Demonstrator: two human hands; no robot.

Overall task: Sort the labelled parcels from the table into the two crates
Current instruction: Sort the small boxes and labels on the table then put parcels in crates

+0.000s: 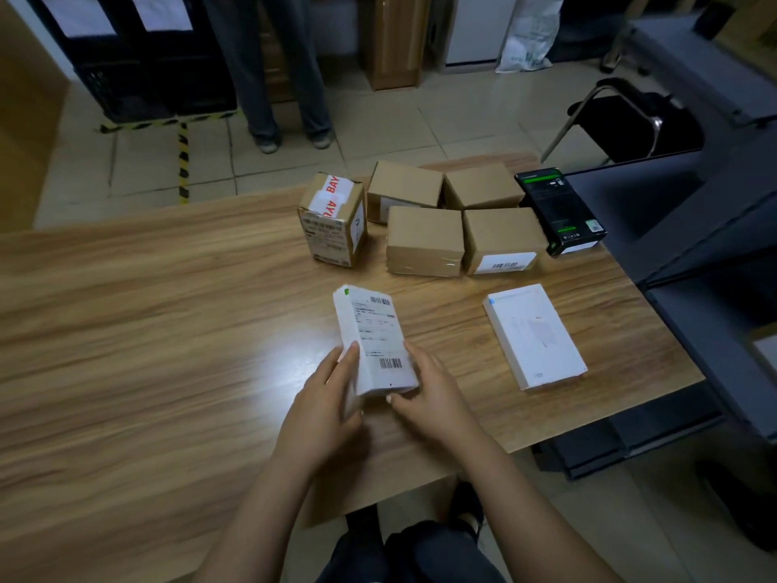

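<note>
Left grip (324, 403) and right grip (433, 395) each clasp the near end of a white labelled parcel (373, 330), label facing up, over the bench (168, 330); brown boxes (424, 235) stand grouped near the far edge.

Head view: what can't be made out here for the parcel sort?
- Held parcel: label print too small and blurred to read.
- Crates: cut off by the top edge; insides hidden, and the paper sheets show no readable text.
- Rear left box: label mostly hidden by the front box.
- Black box: print too small.
</note>
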